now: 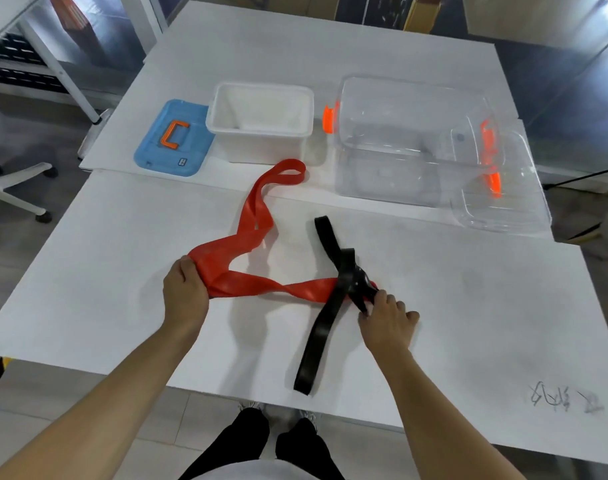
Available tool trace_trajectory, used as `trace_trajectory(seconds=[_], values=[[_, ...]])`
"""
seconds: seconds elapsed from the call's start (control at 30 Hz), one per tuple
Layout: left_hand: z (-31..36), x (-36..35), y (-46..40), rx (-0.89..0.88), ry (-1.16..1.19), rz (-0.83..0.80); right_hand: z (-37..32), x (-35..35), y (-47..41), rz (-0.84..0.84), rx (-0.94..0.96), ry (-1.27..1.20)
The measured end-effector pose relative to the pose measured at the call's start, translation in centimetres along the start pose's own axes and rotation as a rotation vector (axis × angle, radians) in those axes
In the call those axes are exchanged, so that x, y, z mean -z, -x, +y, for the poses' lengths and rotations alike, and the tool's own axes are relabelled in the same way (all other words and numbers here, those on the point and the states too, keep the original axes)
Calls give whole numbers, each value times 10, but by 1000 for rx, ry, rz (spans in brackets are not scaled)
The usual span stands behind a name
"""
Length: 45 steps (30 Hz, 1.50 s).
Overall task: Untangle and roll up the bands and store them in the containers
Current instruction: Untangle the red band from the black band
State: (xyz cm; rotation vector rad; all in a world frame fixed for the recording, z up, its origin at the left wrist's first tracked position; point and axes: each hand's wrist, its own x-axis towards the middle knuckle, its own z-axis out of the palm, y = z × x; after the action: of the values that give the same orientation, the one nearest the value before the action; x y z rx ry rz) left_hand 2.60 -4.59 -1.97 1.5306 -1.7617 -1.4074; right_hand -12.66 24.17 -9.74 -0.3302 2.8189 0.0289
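Observation:
A wide red band (254, 230) lies across the white table (122, 271), its far loop reaching toward the white container (261, 123). A narrower black band (316, 344) is knotted around the red one near its right end. My left hand (184, 292) grips the bunched left part of the red band. My right hand (387, 322) pinches the black band at the knot (356, 282), fingers curled on it. Beyond the bands stand the white container and a large clear container (409, 143) with orange latches, both open.
A blue lid (174, 140) with an orange handle lies left of the white container. A clear lid (499, 181) leans at the clear container's right side. Pencil scribbles mark the table's near right corner. An office chair base stands on the floor at left.

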Motion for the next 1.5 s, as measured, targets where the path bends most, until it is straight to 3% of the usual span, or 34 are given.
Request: trace_trajectory(seconds=[0.1, 0.2, 0.27, 0.37, 0.43, 0.53, 0.7, 0.8, 0.9, 1.0, 1.13, 1.3, 1.5], values=[[-4, 2, -5, -8, -42, 48, 20, 3, -10, 1, -161, -191], [-19, 10, -19, 65, -82, 124, 36, 10, -20, -60, -409, -798], [-38, 18, -35, 147, -98, 155, 48, 13, -22, -9, -575, -1135], [-56, 23, -42, 279, -174, 163, 62, 11, -24, -12, -715, -1275], [-58, 22, -35, 349, -198, 168, 60, 11, -25, -44, -727, -1256], [-58, 17, -24, 340, -249, 96, 54, 16, -21, -39, -703, -968], [-49, -4, -7, -222, -577, 1, 18, 28, -8, 123, -279, -718], [-44, -30, 4, -470, -664, -201, -14, 20, 2, 14, -24, -628], [-46, -59, 16, -665, -743, -471, -39, 6, 10, -102, 81, -483], [-54, -86, 21, -691, -822, -698, -51, -8, 14, -119, 52, -381], [-71, -106, 17, -639, -914, -854, -44, -17, 12, -44, -68, -565], [-63, -119, 41, -470, -944, -833, -23, -26, 4, -209, -64, -559], [-88, -124, 69, -347, -1174, -700, -15, -21, 2, -243, -11, -592]])
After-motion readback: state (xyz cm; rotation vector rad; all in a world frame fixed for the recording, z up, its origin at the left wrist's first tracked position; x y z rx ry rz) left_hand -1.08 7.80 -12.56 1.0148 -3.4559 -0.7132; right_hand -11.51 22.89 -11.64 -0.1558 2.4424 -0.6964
